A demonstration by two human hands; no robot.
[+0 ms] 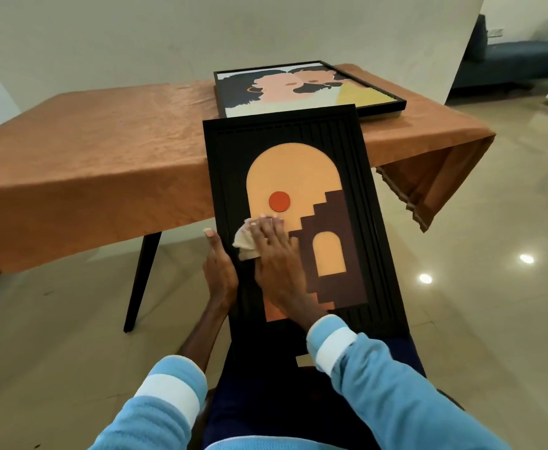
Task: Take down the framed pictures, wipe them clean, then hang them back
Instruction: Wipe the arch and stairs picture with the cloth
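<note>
A tall black-framed picture [331, 151] with an orange arch, a red disc and brown steps leans from my lap against the table edge. My left hand [219, 271] grips its left frame edge, thumb up. Flat on the picture's lower left lies my right hand [277, 258], pressing a pale cream cloth [243, 241] against the surface. A second framed picture [298, 89], showing two stylised heads, lies flat on the table behind the first.
The table [104, 151] wears an orange-brown cloth that hangs over its right end. A black table leg [141, 277] stands at left. Glossy beige floor tiles spread all round. A dark blue sofa [509, 56] sits far right beyond the wall corner.
</note>
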